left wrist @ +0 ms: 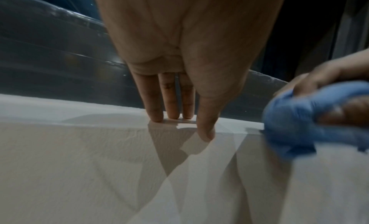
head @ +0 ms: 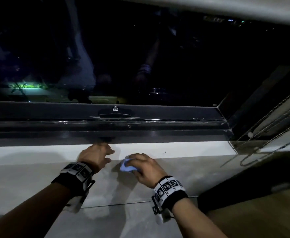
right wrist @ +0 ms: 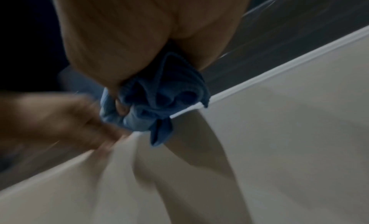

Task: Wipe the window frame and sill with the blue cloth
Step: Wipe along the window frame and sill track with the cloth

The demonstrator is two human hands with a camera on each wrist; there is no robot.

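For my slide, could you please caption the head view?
Right hand grips the bunched blue cloth on the pale sill; left hand touches its back edge.

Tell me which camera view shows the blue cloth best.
The right wrist view: the blue cloth fills the centre, its folds and hem sharp, bunched in the right hand. The left wrist view shows it blurred at the right edge. The head view shows only a small pale patch under the fingers.

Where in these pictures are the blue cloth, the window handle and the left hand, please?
blue cloth (head: 126,166): head view, bunched part showing beside the fingers.
window handle (head: 114,114): head view, its dark base.
left hand (head: 94,156): head view, back of the hand.
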